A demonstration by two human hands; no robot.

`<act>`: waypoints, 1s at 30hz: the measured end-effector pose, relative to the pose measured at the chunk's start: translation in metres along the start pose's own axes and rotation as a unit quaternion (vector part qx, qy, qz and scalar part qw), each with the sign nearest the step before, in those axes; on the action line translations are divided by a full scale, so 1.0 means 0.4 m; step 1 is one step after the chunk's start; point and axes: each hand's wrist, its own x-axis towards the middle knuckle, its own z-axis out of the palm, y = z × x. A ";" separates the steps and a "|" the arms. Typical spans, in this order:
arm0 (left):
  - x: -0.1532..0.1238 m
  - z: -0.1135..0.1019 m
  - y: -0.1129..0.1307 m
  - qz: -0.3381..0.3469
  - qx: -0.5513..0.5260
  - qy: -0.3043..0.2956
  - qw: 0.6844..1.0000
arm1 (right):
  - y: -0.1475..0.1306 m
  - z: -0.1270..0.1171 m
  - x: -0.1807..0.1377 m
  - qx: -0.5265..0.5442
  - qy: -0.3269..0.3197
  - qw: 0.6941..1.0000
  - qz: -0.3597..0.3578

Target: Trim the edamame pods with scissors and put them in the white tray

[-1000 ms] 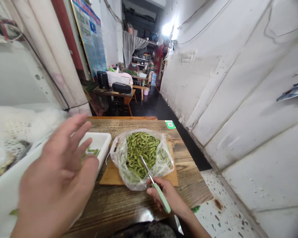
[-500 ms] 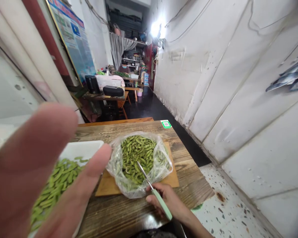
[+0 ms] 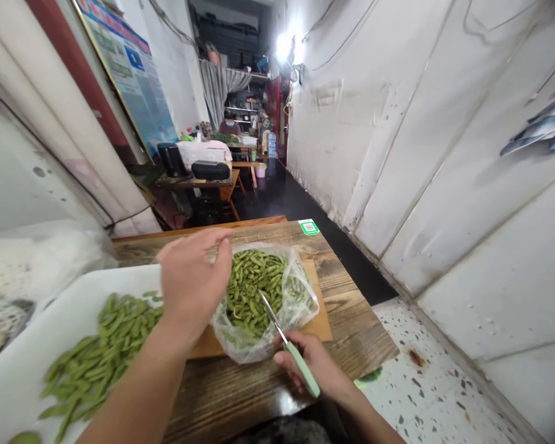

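Observation:
My left hand (image 3: 197, 274) is raised over the left edge of a clear plastic bag (image 3: 247, 351), fingers stretched forward and thumb apart, with nothing visible in it. Green soybean pods (image 3: 256, 283) fill the bag, which rests open on a wooden board (image 3: 322, 308). At the near side of the bag, my right hand (image 3: 312, 361) grips scissors (image 3: 300, 367) with a pale green handle, seen edge-on. Their steel tip points away over the pods. To the left, a white tray (image 3: 74, 293) holds more loose pods (image 3: 124, 327), partly hidden by my left forearm.
The wooden table (image 3: 351, 320) carries a green code card (image 3: 309, 227) at its far corner. Crumpled clear plastic (image 3: 69, 253) lies left of the tray. Farther back are another table with a black case (image 3: 210, 170) and a seated person (image 3: 230, 126). A white wall (image 3: 351, 135) runs along the right.
My left hand has moved from close to the camera on the left, forward and right to the bag's edge. My right hand keeps the scissors in nearly the same place.

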 end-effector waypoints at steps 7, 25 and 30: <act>0.134 0.165 0.093 -0.067 0.149 -0.246 0.956 | 0.009 -0.010 -0.015 -0.008 -0.006 1.000 -0.003; 0.002 0.082 0.091 -0.179 -0.223 -0.223 0.932 | 0.011 -0.013 0.004 -0.069 -0.021 0.996 -0.052; -0.042 0.053 0.120 -0.234 -0.276 -0.229 0.904 | -0.011 -0.003 -0.003 -0.141 -0.034 0.988 -0.052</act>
